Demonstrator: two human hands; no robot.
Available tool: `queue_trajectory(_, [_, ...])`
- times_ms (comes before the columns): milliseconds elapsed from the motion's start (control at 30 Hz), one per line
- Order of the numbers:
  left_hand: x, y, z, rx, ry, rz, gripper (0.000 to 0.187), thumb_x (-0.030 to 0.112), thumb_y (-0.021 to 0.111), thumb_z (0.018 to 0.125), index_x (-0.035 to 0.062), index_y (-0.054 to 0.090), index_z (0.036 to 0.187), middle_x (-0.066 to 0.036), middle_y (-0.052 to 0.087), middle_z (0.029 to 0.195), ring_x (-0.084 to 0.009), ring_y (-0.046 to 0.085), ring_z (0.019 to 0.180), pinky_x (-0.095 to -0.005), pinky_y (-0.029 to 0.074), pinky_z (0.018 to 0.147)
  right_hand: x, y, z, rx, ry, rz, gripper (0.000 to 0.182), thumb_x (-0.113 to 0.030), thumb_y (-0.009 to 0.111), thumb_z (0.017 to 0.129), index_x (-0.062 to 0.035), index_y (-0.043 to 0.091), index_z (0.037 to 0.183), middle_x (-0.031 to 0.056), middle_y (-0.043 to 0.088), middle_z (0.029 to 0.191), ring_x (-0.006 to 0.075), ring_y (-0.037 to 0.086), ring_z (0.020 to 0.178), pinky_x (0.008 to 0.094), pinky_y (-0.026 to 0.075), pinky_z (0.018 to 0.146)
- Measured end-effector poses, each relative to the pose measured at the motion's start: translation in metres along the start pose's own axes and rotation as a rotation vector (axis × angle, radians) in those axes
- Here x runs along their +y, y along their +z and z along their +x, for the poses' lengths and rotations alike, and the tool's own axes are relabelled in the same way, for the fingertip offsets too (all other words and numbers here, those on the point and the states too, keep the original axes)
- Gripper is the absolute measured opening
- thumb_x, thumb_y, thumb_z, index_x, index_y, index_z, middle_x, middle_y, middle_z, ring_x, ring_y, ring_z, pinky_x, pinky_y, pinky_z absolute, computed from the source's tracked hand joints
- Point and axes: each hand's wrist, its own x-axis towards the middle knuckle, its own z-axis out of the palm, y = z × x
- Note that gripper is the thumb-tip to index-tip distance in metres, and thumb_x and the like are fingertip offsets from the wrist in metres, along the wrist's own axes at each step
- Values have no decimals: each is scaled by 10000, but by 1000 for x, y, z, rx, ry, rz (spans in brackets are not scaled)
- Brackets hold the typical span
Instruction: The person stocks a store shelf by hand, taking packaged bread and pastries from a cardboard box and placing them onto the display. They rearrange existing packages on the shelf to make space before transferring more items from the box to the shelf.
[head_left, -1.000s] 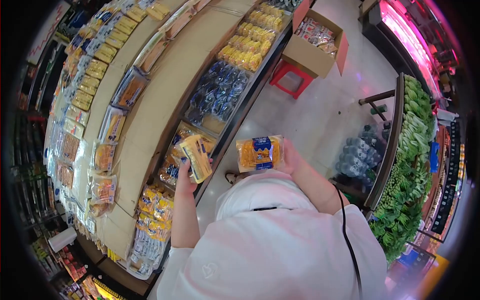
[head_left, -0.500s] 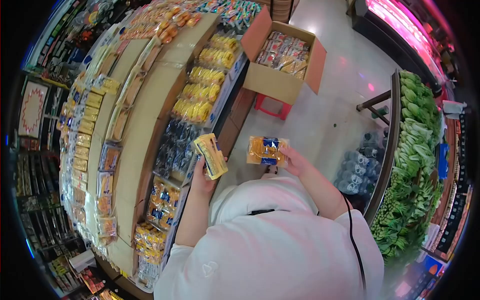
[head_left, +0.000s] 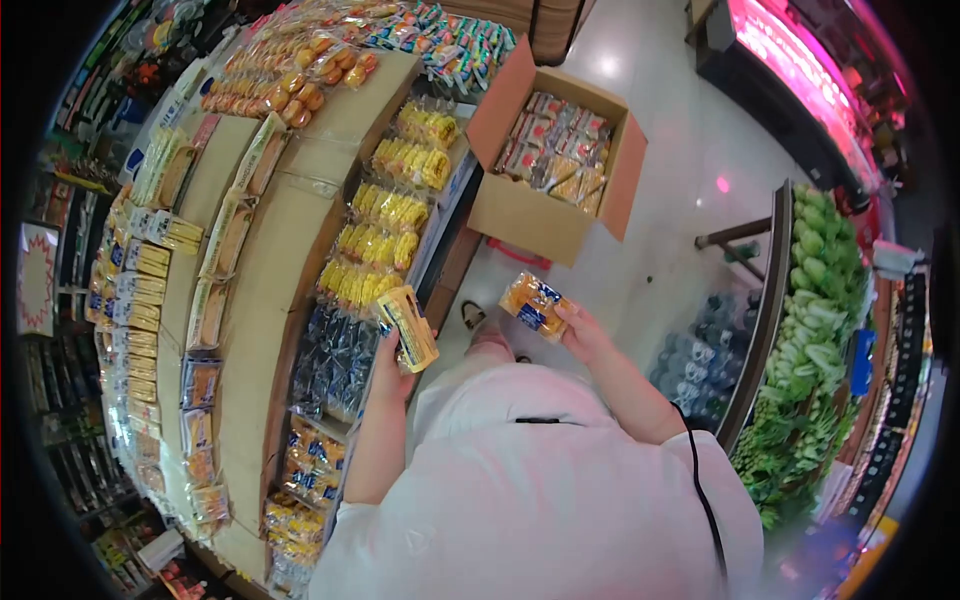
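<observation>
My left hand (head_left: 391,372) is closed on a yellow bread package (head_left: 408,328), which stands tilted beside the display shelf. In my right hand (head_left: 588,336) is a clear packet of bread (head_left: 536,304) with a dark blue label, gripped at its right edge over the floor. The two packages are apart, in front of my body. Closest to the left hand on the shelf are dark blue packets (head_left: 338,355) and yellow bagged snacks (head_left: 378,247).
An open cardboard box (head_left: 540,225) of wrapped packets stands ahead on a red stool (head_left: 520,256). The stepped display (head_left: 262,330) runs along the left. At right are a vegetable stand (head_left: 785,300) and bottled-drink packs (head_left: 708,345).
The right-hand packet has tilted and turned. The left-hand package has shifted slightly left. The view has moved forward, and my foot now shows near the shelf base.
</observation>
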Motion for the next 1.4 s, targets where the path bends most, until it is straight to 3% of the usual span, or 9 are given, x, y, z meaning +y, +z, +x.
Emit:
queue_trajectory(300, [60, 6, 94, -97, -4, 97, 502, 389, 486, 975, 26, 486, 1322, -140, 623, 1175, -306, 628, 1068, -437, 518, 920, -54, 28, 118, 166, -123, -159, 411, -202, 623, 946, -46, 472, 1296, 74, 607, 1205, 190, 620, 1054, 345, 526, 891])
queue_trajectory(467, [77, 7, 92, -52, 44, 95, 456, 305, 533, 962, 49, 454, 1331, -131, 620, 1160, -286, 641, 1043, -413, 553, 849, -87, 45, 161, 278, -229, -179, 378, -204, 649, 928, -73, 497, 1248, 39, 623, 1135, 172, 619, 1037, 325, 507, 894])
queue_trajectory(733, [76, -6, 75, 155, 125, 8, 418, 175, 534, 967, 53, 405, 1346, -138, 615, 1161, -296, 649, 1020, -405, 547, 837, -162, 29, 269, 502, -424, -919, 499, -196, 742, 853, -41, 510, 1267, 65, 617, 1078, 171, 601, 986, 312, 486, 833])
queue_trajectory(867, [80, -2, 71, 231, 197, 0, 420, 188, 530, 975, 49, 400, 1350, -139, 613, 1174, -291, 646, 1026, -397, 537, 858, -185, 30, 303, 463, -374, -1416, 594, -267, 809, 769, -102, 552, 1278, 163, 627, 1176, 269, 600, 1078, 359, 470, 913])
queue_trajectory(900, [81, 0, 71, 239, 200, 3, 421, 189, 529, 976, 48, 399, 1351, -139, 613, 1176, -289, 645, 1028, -396, 535, 862, -193, 39, 306, 446, -231, -1474, 628, -294, 819, 745, -117, 554, 1287, 174, 633, 1182, 291, 598, 1100, 382, 465, 933])
queue_trajectory(1000, [85, 12, 76, 293, 201, 4, 418, 190, 524, 979, 45, 400, 1351, -139, 612, 1183, -284, 644, 1031, -401, 529, 876, -190, 18, 334, 339, -258, -1659, 652, -293, 809, 753, -116, 530, 1315, 166, 635, 1195, 290, 603, 1105, 389, 471, 932])
queue_trajectory(1200, [92, 28, 102, 300, 165, -7, 414, 201, 523, 980, 47, 417, 1349, -133, 613, 1186, -279, 643, 1045, -416, 520, 905, -215, 2, 357, 16, -165, -1754, 759, -339, 804, 746, -118, 469, 1390, 207, 616, 1215, 318, 612, 1091, 388, 477, 941])
queue_trajectory(1300, [94, 35, 116, 240, 151, 66, 429, 190, 538, 972, 35, 402, 1348, -144, 616, 1168, -291, 642, 1051, -414, 530, 889, -221, 35, 352, -25, -20, -1893, 801, -324, 827, 707, -109, 469, 1391, 196, 554, 1313, 343, 555, 1186, 398, 458, 986])
queue_trajectory(1400, [98, 47, 129, 222, 137, 144, 444, 171, 546, 965, 33, 389, 1357, -156, 612, 1168, -305, 638, 1064, -415, 538, 883, -211, 30, 367, -58, -206, -2230, 866, -334, 839, 689, -110, 429, 1418, 207, 534, 1333, 358, 551, 1185, 396, 464, 978])
